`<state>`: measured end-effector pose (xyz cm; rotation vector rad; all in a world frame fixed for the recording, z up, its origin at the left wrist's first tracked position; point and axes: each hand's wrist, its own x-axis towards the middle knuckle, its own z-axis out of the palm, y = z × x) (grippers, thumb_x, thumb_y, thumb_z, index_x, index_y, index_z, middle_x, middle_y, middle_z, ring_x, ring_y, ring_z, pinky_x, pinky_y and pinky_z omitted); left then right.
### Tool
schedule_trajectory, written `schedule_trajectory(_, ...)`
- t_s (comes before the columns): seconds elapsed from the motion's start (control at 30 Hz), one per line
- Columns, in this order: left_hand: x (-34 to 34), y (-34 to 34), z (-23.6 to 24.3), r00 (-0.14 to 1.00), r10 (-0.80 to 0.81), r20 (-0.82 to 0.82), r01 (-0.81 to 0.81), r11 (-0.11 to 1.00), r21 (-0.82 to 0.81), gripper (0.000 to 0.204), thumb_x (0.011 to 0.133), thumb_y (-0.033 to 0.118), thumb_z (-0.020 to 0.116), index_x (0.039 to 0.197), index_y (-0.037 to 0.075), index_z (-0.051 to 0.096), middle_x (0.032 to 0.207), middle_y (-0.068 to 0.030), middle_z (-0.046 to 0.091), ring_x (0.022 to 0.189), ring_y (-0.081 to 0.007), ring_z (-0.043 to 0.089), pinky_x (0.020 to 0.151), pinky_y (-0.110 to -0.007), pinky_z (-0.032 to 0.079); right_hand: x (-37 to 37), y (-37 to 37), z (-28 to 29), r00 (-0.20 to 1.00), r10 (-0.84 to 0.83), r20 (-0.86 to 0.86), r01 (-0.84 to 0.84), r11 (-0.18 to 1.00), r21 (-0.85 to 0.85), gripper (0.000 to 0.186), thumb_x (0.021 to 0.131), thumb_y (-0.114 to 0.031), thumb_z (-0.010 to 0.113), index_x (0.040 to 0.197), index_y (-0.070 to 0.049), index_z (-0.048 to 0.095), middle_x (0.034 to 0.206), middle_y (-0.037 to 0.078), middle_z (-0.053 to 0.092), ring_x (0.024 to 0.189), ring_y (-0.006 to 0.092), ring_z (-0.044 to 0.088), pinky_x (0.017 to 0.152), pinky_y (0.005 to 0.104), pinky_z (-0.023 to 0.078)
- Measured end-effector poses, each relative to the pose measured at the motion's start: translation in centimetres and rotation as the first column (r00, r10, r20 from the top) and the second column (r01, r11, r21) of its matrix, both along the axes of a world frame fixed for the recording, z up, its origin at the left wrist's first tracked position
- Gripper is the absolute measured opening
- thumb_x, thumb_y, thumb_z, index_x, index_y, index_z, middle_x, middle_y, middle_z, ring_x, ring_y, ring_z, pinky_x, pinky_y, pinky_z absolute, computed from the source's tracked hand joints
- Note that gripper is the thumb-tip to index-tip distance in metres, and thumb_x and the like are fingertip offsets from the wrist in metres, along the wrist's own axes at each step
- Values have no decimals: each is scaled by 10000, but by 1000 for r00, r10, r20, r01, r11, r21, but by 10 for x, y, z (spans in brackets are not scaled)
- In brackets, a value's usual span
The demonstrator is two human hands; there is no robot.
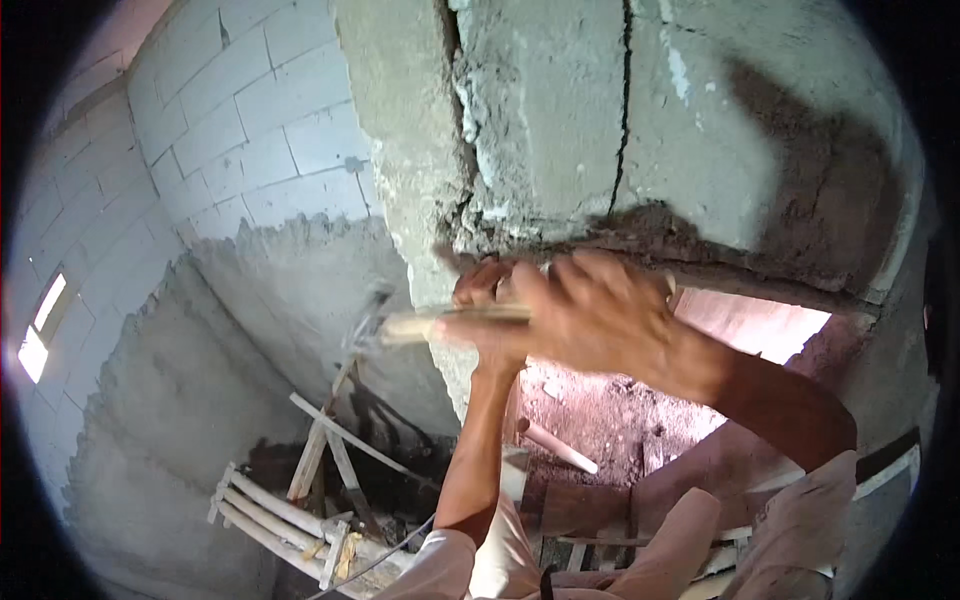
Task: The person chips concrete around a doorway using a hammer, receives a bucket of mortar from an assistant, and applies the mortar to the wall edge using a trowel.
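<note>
My right hand (pixel 600 305) is wrapped round the pale wooden handle of a hammer (pixel 405 328). The hammer lies roughly level across the view, and its metal head, smeared by motion, points left. Behind it my left hand (pixel 483 285) is raised to the lower edge of the cracked concrete (pixel 550 120), its fingers curled. What those fingers hold, if anything, is hidden by my right hand and the hammer handle. Dark, rough broken material (pixel 650 230) runs along the concrete edge just above both hands.
Below my right forearm a brightly lit opening (pixel 755 320) shows rubble and a pinkish cylinder (pixel 557 445). A wooden pole frame (pixel 280 520) stands at the lower left. Grey block wall (pixel 250 110), partly plastered, rises at the left, with small bright window openings (pixel 42 330).
</note>
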<state>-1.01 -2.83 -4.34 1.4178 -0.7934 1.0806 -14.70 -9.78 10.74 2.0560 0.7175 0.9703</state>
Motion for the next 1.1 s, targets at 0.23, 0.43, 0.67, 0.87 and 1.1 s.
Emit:
schedule_trajectory(0.23, 2, 7, 17, 954, 172, 244, -215, 963, 164, 382, 725, -26, 673, 1069, 128, 612, 1096, -81, 555, 1073, -305, 505, 910, -440, 381, 11, -42, 26, 967, -238, 86, 243, 969, -47, 472, 1059, -203, 321, 1512, -319, 258, 567, -20, 318, 433, 56, 382, 328, 202, 320)
schedule_trajectory(0.43, 1, -9, 12, 952, 154, 265, -168, 985, 29, 382, 731, -31, 670, 1082, 109, 606, 1099, -93, 544, 1066, -327, 498, 934, -464, 374, -43, -10, -7, 989, 108, 105, -119, 988, 100, 606, 1017, -217, 450, 1508, -437, 170, 846, 63, 489, 483, 67, 433, 403, 212, 406)
schedule_trajectory(0.67, 3, 11, 11, 947, 169, 273, -215, 965, 150, 340, 738, -82, 575, 1052, 51, 579, 1096, -149, 537, 1074, -362, 489, 952, -474, 391, -124, -51, -100, 996, 81, -44, -43, 829, 557, 504, 864, -266, 700, 1347, -303, 560, 617, -17, 407, 500, 85, 453, 480, 234, 444)
schedule_trajectory(0.87, 1, -5, 17, 939, 159, 306, -205, 971, 126, 236, 822, -85, 549, 1022, 38, 571, 1065, -141, 518, 1036, -342, 496, 917, -445, 408, -214, -121, -295, 964, -41, -262, 224, -401, 888, 343, 912, -229, 652, 1206, -59, 601, 748, 46, 594, 568, 216, 585, 566, 328, 518)
schedule_trajectory(1.1, 11, 1, 8, 952, 146, 267, -173, 982, 79, 175, 974, 111, 541, 1127, 28, 537, 1149, -100, 466, 1044, -211, 493, 797, -327, 441, -300, -146, -400, 882, 300, 363, 339, -940, -48, 278, 939, -202, 576, 1214, -228, 541, 614, -27, 426, 479, 97, 437, 483, 295, 457)
